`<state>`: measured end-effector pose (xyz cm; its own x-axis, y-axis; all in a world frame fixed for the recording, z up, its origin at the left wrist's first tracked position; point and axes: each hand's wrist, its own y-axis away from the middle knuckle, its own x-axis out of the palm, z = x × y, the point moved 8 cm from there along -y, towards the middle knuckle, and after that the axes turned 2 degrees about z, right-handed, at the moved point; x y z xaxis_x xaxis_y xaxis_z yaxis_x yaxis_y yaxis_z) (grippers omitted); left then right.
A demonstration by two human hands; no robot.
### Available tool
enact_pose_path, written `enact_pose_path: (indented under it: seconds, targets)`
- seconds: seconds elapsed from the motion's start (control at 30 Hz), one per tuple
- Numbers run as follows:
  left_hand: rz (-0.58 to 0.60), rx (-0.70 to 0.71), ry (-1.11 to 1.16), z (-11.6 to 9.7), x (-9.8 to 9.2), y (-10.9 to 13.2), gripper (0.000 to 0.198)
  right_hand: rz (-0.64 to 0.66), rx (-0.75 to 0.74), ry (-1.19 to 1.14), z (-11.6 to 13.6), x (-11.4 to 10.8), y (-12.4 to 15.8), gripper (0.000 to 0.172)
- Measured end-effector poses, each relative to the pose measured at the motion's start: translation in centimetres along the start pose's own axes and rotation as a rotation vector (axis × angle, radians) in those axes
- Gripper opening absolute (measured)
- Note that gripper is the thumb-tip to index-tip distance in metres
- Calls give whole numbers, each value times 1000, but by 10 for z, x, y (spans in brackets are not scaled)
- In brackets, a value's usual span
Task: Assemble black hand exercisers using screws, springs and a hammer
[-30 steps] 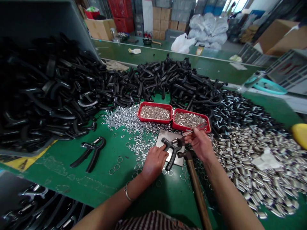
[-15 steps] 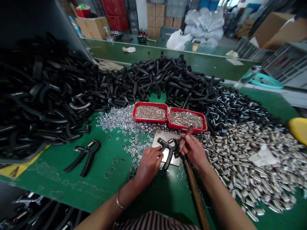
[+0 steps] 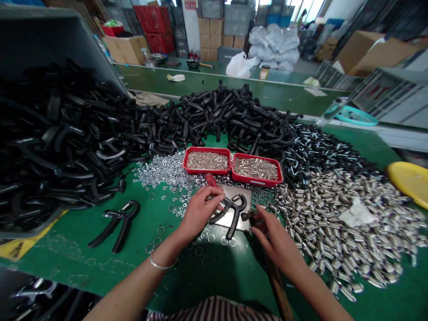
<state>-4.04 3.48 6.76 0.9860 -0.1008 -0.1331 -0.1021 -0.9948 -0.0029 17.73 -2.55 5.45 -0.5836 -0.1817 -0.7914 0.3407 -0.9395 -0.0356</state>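
Note:
My left hand (image 3: 200, 207) pinches a red-handled tool (image 3: 211, 180) over a black hand gripper (image 3: 235, 218). The tool's tip is too small to make out. That hand gripper lies on a square metal plate (image 3: 246, 191), its small spring showing near the top. My right hand (image 3: 276, 234) is just right of the plate, thumb and fingers apart around the neck of a hammer (image 3: 277, 285). Whether it touches the wooden handle is unclear. Another hand gripper (image 3: 117, 225) lies on the green table to the left.
Two red trays (image 3: 206, 172) of small metal parts stand behind the plate. Black handles (image 3: 214, 111) are heaped behind them and in a grey crate (image 3: 80, 26). Metal sleeves (image 3: 334, 232) cover the right side. Rings (image 3: 211, 238) lie scattered; a yellow lid (image 3: 408, 180) is far right.
The red-handled tool has passed from my right hand to my left. My right hand has let go of it and moved down to the hammer.

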Motion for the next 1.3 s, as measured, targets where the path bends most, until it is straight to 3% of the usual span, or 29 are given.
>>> enact_pose_path:
  seconds: [0.1,0.2,0.37,0.53,0.73,1.1,1.2,1.3]
  targets:
    - [-36,51,39,1,-5,-16,16,-20,110,169,-22,2,41,57]
    - [-16,142,-18,-1,3,-28,13,3,146,241,-25,19,65,61]
    - [10,255,-186,-2,17,-33,10,52,246,132,-37,31,59,57]
    - [43,388,-387,-4,25,-30,10,158,359,-108,-58,16,46,59]
    - [33,439,-509,-4,26,-28,11,44,243,-156,-48,-13,37,59]
    - [97,428,-565,2,31,-28,18,21,177,-137,-38,-18,26,53]
    - [204,394,-617,0,39,-22,22,-36,93,-57,-29,-37,22,55]
    - [290,274,-614,4,44,-17,25,-101,-5,37,-8,-67,13,58]
